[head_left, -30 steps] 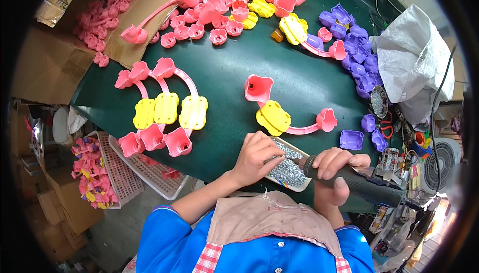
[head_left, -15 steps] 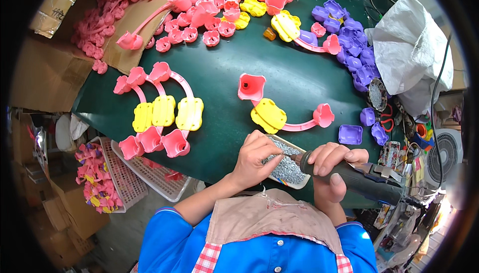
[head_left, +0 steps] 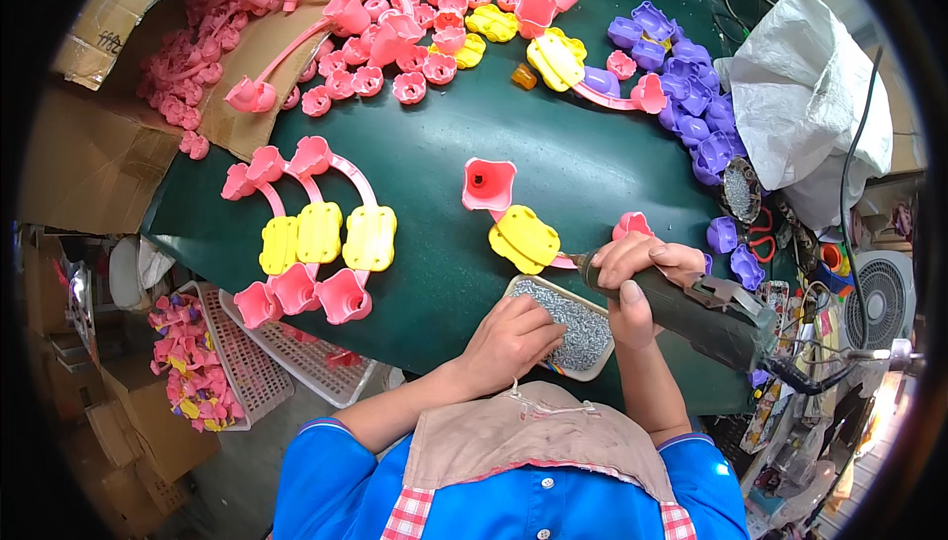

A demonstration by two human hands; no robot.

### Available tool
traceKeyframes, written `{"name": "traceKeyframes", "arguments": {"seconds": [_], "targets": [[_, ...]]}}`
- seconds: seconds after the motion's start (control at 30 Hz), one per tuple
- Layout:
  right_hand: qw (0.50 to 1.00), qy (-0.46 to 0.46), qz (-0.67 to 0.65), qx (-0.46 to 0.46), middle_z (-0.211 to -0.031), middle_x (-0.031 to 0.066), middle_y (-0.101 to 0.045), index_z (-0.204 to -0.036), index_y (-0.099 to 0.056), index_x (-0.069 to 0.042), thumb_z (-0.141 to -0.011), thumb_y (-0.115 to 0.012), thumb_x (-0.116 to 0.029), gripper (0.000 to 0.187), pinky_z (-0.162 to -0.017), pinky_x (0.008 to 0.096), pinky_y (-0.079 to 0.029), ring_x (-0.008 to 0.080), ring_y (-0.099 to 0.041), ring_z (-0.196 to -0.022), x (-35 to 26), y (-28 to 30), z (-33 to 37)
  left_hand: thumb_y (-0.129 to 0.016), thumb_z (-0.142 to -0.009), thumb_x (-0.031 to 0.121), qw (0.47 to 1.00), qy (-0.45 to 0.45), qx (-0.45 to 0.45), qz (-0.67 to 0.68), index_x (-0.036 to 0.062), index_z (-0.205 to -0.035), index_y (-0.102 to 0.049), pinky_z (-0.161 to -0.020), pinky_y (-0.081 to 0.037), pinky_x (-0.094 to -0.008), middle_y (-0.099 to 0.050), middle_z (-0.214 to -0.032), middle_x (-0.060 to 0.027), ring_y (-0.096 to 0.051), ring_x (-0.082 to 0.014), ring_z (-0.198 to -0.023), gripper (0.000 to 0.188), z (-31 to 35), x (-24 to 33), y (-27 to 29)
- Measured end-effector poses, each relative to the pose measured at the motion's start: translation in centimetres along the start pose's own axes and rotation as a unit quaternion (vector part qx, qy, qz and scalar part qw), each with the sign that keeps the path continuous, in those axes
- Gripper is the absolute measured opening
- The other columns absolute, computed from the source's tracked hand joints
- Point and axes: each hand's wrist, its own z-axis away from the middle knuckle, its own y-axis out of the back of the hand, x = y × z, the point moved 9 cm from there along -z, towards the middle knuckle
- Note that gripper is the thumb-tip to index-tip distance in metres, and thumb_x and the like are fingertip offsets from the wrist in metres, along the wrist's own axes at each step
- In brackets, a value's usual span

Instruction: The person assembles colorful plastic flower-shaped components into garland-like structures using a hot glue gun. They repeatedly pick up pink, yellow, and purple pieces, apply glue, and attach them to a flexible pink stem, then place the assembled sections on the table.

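My right hand (head_left: 642,278) grips a black electric screwdriver (head_left: 686,318) with its tip pointing left. The tip is near the pink arm of a toy part, just right of its yellow oval plate (head_left: 524,239); I cannot tell whether they touch. A square pink cup (head_left: 490,186) joins the plate's upper end. The part's other pink cup (head_left: 632,225) is partly behind my right hand. My left hand (head_left: 511,343) reaches into a shallow tray (head_left: 590,378) of small silver screws (head_left: 583,338), its fingers curled together. What they pinch, if anything, is hidden.
Three joined pink-and-yellow parts (head_left: 319,226) lie at left on the green table (head_left: 415,155). Pink cups (head_left: 409,86) crowd the back, purple pieces (head_left: 696,96) the right. A white sack (head_left: 810,86), red-handled scissors (head_left: 760,236) and a fan (head_left: 874,298) are farther right. Plastic baskets (head_left: 296,362) stand lower left.
The screwdriver and my right hand have moved up and left, toward the yellow plate. My left hand has left the screwdriver's tip and dropped down into the screws.
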Motion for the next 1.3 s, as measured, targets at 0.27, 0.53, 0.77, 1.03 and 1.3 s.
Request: {"name": "traceKeyframes", "arguments": {"seconds": [0.27,0.53,0.77,1.03,1.3], "targets": [[1.000,-0.009,-0.025,-0.008,-0.074,0.0094,-0.061,-0.113,-0.041,-0.007,-0.089,-0.068,-0.005,0.035,-0.066,0.0379,-0.056,0.0203,-0.060,-0.064,3.8,-0.5,0.4,-0.085,-0.072,0.012,0.992,0.003,0.090,-0.089,0.0083,-0.084,-0.072,-0.073,-0.042,-0.0384,-0.062,-0.082,-0.0017,-0.058,-0.0236,-0.082,0.018,-4.3,-4.3,5.1],[0.981,-0.104,-0.136,0.095,-0.074,0.0089,-0.060,-0.120,-0.042,-0.009,-0.090,-0.071,-0.013,0.042,-0.065,0.0381,-0.056,0.0199,-0.057,-0.064,1.3,0.6,-1.3,-0.084,-0.075,0.013,0.992,-0.053,0.065,-0.096,0.0085,-0.085,-0.071,-0.082,-0.044,-0.0373,-0.061,-0.085,-0.0010,-0.059,-0.0215,-0.086,0.017,-4.8,-4.8,4.0],[0.983,-0.103,-0.139,0.058,-0.075,0.0084,-0.061,-0.122,-0.041,-0.010,-0.090,-0.074,-0.017,0.046,-0.067,0.0380,-0.055,0.0203,-0.060,-0.065,-0.6,-1.0,-1.5,-0.085,-0.066,0.011,0.979,-0.148,0.097,-0.101,0.0081,-0.087,-0.072,-0.080,-0.044,-0.0385,-0.062,-0.082,0.0003,-0.060,-0.0219,-0.080,0.025,-4.6,-2.6,4.9],[0.999,0.001,-0.035,-0.036,-0.078,0.0083,-0.063,-0.124,-0.043,-0.010,-0.090,-0.067,-0.003,0.042,-0.071,0.0397,-0.057,0.0203,-0.061,-0.067,1.3,-3.4,-3.7,-0.088,-0.071,0.005,0.967,0.002,0.243,-0.076,0.0057,-0.091,-0.077,-0.070,-0.050,-0.0351,-0.063,-0.088,-0.0055,-0.061,-0.0249,-0.082,0.022,-3.4,-5.3,8.1],[0.999,0.011,-0.033,-0.034,-0.075,0.0098,-0.063,-0.111,-0.045,-0.006,-0.087,-0.068,-0.002,0.033,-0.070,0.0390,-0.058,0.0207,-0.062,-0.067,5.4,-3.5,-3.6,-0.083,-0.078,0.001,0.974,0.053,0.222,0.013,0.0036,-0.090,-0.078,-0.060,-0.054,-0.0268,-0.062,-0.109,-0.0105,-0.067,-0.0165,-0.072,0.014,-4.0,-8.9,5.0]]}}
